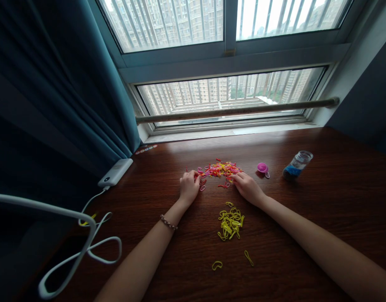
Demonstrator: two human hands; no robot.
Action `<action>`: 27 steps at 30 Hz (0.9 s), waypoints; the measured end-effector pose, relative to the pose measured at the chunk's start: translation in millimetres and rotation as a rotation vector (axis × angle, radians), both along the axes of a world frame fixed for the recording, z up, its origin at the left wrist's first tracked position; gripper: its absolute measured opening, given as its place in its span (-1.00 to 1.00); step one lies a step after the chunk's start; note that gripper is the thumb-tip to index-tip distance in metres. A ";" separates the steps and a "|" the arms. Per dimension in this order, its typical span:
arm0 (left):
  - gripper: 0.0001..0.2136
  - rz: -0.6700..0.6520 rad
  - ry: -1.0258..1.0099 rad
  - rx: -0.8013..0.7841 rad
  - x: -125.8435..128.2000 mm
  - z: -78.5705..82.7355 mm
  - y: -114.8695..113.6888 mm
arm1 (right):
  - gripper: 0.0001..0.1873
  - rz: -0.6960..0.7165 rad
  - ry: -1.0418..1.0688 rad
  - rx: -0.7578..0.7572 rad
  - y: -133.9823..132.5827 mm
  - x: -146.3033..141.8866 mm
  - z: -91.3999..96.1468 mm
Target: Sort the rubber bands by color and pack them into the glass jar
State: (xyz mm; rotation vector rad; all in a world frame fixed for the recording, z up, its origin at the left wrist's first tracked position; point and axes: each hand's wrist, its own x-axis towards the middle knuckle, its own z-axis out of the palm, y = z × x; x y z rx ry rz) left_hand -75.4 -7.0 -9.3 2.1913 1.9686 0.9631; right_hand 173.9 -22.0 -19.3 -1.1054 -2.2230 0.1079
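A mixed pile of small rubber bands, red, pink, orange and yellow, lies on the brown wooden table. At the pile's left edge is my left hand, its fingers curled down over some red bands; what they grip, if anything, is hidden. My right hand reaches the pile's lower right edge, thumb and fingers pinched on a rubber band. Nearer to me, between my forearms, sits a separate heap of yellow rubber bands. Two single yellow bands, one curved and one long, lie below that heap.
To the right stand a pink cup-shaped lid and a clear jar with blue on it. A white power bank with a looped white cable lies at left by the blue curtain. A barred window rises behind the table.
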 end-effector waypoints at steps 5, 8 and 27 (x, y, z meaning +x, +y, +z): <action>-0.96 0.007 -0.063 0.029 -0.3 1.1 -0.4 | -0.72 0.020 0.104 -0.017 -1.6 -1.3 1.4; -0.94 -0.002 -0.078 0.042 -1.0 1.9 -0.4 | -0.76 0.024 0.194 -0.021 -3.7 -3.3 5.2; -0.88 -0.092 -0.213 0.101 -1.0 4.2 0.5 | -0.67 0.480 0.406 -1.079 -15.1 -9.3 37.0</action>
